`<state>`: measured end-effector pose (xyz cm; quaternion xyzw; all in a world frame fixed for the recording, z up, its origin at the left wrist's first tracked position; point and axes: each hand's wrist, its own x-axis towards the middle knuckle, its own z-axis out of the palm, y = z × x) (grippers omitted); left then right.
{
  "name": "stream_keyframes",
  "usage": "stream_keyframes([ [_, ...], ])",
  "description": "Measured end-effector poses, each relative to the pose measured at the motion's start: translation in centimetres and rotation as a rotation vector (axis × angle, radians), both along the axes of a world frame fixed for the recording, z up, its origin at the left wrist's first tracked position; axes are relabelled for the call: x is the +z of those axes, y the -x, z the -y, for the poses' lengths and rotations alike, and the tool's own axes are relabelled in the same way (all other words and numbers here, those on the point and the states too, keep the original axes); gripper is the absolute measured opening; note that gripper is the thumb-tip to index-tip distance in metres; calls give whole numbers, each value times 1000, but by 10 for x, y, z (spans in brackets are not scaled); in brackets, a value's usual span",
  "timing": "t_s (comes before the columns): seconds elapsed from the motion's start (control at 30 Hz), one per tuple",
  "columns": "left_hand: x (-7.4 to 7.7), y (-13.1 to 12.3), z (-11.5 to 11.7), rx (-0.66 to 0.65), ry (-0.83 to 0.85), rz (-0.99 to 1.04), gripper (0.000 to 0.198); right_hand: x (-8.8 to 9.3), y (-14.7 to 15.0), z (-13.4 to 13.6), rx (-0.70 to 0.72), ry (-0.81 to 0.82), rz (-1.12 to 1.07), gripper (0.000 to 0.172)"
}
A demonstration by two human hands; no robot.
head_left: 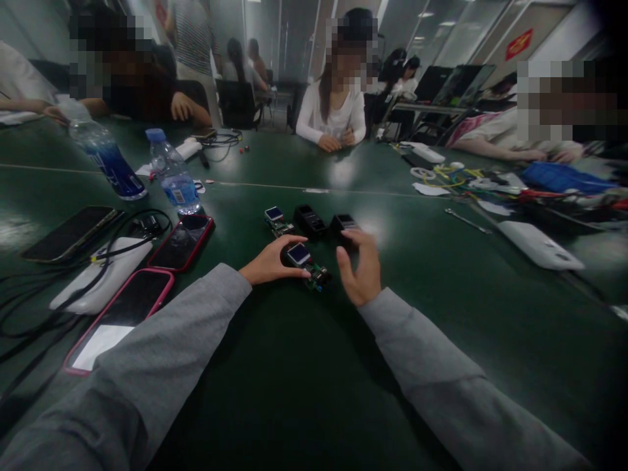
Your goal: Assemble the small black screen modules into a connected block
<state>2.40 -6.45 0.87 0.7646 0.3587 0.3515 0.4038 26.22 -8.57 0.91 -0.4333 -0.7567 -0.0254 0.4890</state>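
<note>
My left hand (271, 261) is curled around a small circuit board with a blue screen (300, 255) that rests on the dark green table (304, 366). The thumb and fingers pinch its left side. My right hand (362, 267) hovers just to the right of the board, fingers apart and slightly bent, reaching toward a black housing (344, 225) behind it. A second black housing (310, 220) and another screen board (276, 220) lie a little farther back.
Two water bottles (173, 175), several phones (181, 241) with cables and a white power bank (105, 269) crowd the left. A white device (540, 244), tools and colored wires lie at the right. Other people sit along the far edge.
</note>
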Motion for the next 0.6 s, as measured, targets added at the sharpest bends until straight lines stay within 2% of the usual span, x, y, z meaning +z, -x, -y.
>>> stream_keyframes([
  [0.07, -2, 1, -3, 0, 16, 49, 68, -1, 19, 16, 109, 113, 16, 43],
  [0.17, -2, 0, -5, 37, 80, 164, 53, -9, 37, 28, 120, 269, 125, 59],
  [0.27, 0, -1, -4, 106, 142, 223, 51, -17, 37, 27, 101, 328, 189, 54],
  [0.33, 1, -1, -4, 157, 157, 230, 49, -20, 23, 27, 98, 325, 172, 51],
  [0.4, -1, 0, -5, 212, 173, 241, 47, -24, -8, 32, 54, 329, 149, 52],
  [0.47, -4, 1, -7, 264, 190, 263, 47, -27, -56, 42, -63, 333, 136, 56],
  [0.6, -8, 2, -10, 304, 223, 314, 48, -21, -167, 69, -543, 232, 102, 65],
])
